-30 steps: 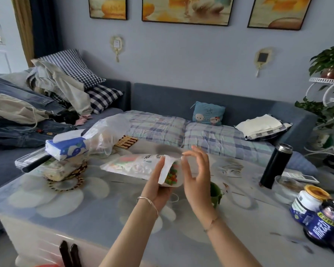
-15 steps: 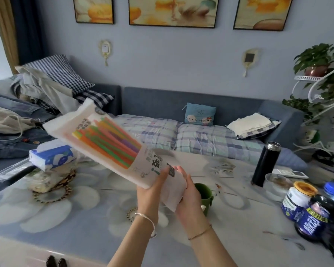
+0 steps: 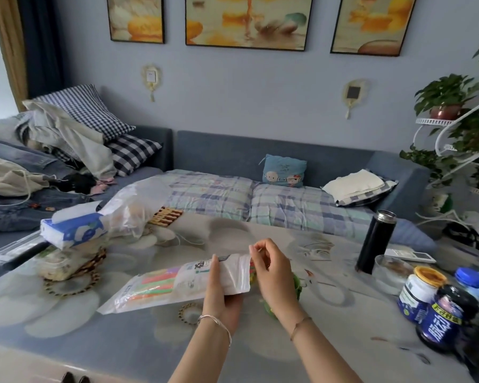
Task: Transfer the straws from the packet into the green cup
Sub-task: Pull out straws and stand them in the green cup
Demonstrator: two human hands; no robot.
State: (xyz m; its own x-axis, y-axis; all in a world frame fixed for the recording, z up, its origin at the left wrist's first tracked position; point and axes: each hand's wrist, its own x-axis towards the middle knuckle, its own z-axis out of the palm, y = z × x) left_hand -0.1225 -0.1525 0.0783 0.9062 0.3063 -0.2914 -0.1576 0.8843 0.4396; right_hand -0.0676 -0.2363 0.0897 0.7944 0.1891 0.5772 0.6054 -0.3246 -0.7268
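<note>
Best done by keeping the packet (image 3: 177, 283) level, mouth toward the green cup (image 3: 296, 286), and drawing several straws (image 3: 156, 283) out together rather than one by one. Left hand (image 3: 221, 288) wrapped around the packet's right end, thumb on top, palm beneath, held low over the counter (image 3: 94, 335). Right hand (image 3: 271, 269) bent at the wrist, fingertips pinching at the packet's open mouth. Cup mostly hidden behind the right hand, just right of the packet.

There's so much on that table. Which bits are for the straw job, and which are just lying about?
For the job: straw packet, held by left hand; right hand at its opening; green cup, mostly hidden.

Lying about: black flask, tissue box, jars, plastic bag.
</note>
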